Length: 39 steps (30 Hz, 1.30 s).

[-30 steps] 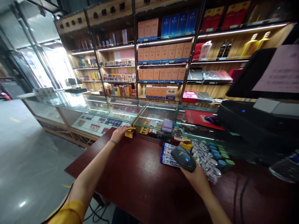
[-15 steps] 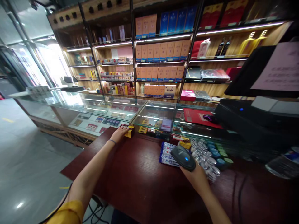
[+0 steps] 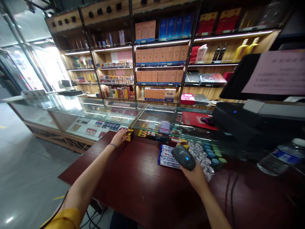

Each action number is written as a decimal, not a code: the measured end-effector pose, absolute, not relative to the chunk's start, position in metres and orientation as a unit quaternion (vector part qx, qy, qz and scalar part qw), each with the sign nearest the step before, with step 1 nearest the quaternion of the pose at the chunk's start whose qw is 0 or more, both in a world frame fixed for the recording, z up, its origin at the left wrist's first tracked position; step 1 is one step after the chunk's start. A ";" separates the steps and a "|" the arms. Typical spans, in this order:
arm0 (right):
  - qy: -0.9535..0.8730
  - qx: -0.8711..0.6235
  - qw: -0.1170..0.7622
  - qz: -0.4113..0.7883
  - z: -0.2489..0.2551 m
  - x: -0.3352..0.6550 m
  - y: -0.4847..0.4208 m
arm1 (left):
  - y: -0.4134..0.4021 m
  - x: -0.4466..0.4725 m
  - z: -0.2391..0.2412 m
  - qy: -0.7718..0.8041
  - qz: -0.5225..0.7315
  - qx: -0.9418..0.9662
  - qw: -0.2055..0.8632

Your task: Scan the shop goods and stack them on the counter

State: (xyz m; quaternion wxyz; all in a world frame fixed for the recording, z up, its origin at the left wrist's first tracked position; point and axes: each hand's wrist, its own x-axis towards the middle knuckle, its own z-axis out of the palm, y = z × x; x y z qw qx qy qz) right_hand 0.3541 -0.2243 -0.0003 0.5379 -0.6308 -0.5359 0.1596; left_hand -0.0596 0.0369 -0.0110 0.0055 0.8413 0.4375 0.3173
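Observation:
At the far left corner of the dark red table, my left hand (image 3: 118, 138) has its fingers curled over a small yellow and dark box (image 3: 130, 135). The hand hides part of the box. A black barcode scanner (image 3: 183, 157) with a lit blue light sits in my right hand (image 3: 195, 174), whose fingers are wrapped round its handle. Beneath the scanner's head lies a row of blue and white wrapped bars (image 3: 168, 156), partly covered. Just right of the scanner stand several clear-wrapped silvery round packs (image 3: 207, 170) and blue and green ones (image 3: 215, 162).
A glass display case (image 3: 109, 111) runs behind the table (image 3: 133, 171). A black monitor (image 3: 228, 82) with a pink paper, a black machine (image 3: 226, 122) and a water bottle (image 3: 277, 160) stand on the right. Loose cables (image 3: 94, 218) hang below the table's left edge.
My view has turned slightly, so most things sit further left. The left hand's fingers are more bent on the box. My right hand still holds the scanner over the bars.

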 end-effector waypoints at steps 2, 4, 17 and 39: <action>-0.527 -0.625 0.557 0.146 0.007 0.358 -0.227 | 0.027 -0.046 -0.006 0.424 0.347 0.837 0.000; -0.519 -0.626 0.568 0.130 0.015 0.367 -0.230 | 0.014 -0.024 -0.001 0.398 0.376 0.837 -0.008; -0.455 -0.677 0.574 0.073 0.042 0.428 -0.253 | -0.066 0.180 -0.005 0.245 0.402 0.882 -0.005; -0.450 -0.686 0.565 0.084 0.042 0.428 -0.253 | -0.074 0.252 -0.013 0.191 0.446 0.833 0.267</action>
